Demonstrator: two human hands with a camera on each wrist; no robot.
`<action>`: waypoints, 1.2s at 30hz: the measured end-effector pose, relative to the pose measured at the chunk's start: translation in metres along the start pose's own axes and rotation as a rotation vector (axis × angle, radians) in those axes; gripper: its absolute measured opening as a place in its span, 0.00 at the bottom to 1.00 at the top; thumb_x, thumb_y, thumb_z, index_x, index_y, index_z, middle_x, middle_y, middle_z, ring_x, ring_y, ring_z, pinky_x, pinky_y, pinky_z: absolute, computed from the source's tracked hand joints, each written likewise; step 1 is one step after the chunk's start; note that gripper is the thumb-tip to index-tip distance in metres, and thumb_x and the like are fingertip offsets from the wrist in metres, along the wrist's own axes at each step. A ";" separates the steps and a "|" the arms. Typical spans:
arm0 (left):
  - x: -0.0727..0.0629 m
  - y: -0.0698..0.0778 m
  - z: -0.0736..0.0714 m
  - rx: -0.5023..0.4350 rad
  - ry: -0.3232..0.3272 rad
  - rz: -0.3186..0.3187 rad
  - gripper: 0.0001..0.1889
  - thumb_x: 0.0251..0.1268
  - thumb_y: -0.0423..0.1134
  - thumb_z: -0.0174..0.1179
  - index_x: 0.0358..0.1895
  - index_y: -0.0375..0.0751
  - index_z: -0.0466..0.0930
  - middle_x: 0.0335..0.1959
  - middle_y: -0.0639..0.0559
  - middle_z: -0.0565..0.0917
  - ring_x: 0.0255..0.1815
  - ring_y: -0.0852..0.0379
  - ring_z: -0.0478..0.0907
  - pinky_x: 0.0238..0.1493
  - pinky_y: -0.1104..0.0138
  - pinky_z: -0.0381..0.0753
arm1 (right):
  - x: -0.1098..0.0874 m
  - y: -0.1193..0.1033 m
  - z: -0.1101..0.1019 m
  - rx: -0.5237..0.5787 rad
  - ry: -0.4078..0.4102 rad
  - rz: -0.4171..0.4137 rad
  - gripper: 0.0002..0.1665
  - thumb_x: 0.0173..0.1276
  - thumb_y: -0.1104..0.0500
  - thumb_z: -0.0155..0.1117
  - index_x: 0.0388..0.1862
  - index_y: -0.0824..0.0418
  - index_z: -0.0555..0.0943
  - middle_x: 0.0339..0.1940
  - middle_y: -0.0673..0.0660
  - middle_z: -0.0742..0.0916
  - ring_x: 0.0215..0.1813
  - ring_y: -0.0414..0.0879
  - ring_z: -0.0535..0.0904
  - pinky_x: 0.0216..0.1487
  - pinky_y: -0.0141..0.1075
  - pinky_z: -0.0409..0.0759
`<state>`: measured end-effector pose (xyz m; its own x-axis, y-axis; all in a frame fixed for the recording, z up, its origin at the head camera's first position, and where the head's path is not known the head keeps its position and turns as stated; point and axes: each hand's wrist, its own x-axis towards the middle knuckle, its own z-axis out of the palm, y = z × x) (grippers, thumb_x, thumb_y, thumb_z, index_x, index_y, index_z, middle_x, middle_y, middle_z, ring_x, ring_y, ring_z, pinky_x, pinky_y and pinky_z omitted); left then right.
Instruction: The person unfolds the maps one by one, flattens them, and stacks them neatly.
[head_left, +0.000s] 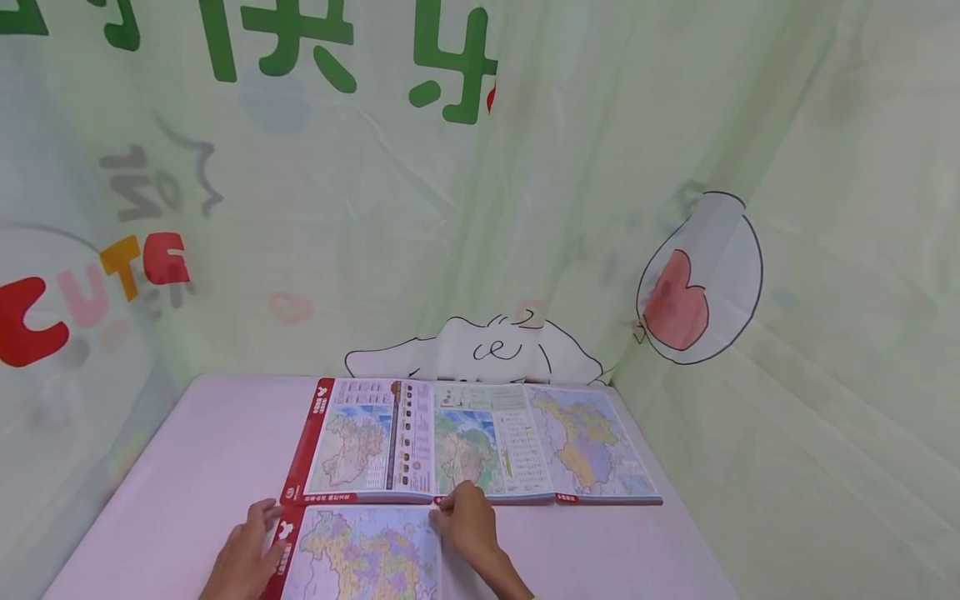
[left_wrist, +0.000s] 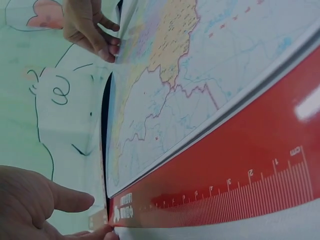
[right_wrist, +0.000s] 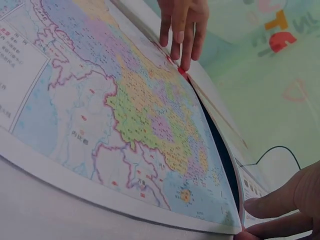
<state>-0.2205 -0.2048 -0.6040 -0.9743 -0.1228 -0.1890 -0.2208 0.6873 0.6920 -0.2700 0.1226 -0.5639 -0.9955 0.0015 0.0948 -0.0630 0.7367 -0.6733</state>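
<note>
A map sheet (head_left: pixel 367 554) printed with a multicoloured map lies at the near side of the table, a red strip along its left side. In the left wrist view, that red strip (left_wrist: pixel 210 180) carries a centimetre ruler scale. My left hand (head_left: pixel 243 554) is at the sheet's upper left corner, fingertips touching the red edge and thumb held apart. My right hand (head_left: pixel 471 521) touches the upper right corner with its fingertips. Seen from the right wrist, the right hand's (right_wrist: pixel 285 210) thumb and finger stand apart beside the corner.
Beyond it, overlapping map sheets lie in a row: a left sheet (head_left: pixel 352 450) with a red strip, a middle sheet (head_left: pixel 468 446) and a right sheet (head_left: pixel 592 446). The pink-white table (head_left: pixel 187 467) is enclosed by a pale green printed curtain (head_left: pixel 360 217).
</note>
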 end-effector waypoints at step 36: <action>-0.006 -0.042 -0.015 -0.323 -0.246 -0.201 0.49 0.56 0.49 0.83 0.78 0.34 0.68 0.46 0.43 0.88 0.39 0.48 0.87 0.42 0.48 0.95 | -0.030 0.020 -0.036 0.312 -0.620 0.239 0.16 0.61 0.64 0.85 0.20 0.68 0.88 0.11 0.53 0.86 0.11 0.34 0.77 0.15 0.22 0.74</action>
<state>-0.2064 -0.2435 -0.6219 -0.8793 -0.0303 -0.4752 -0.4458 0.4033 0.7991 -0.2391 0.1614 -0.5537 -0.8360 -0.3131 -0.4507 0.2354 0.5373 -0.8099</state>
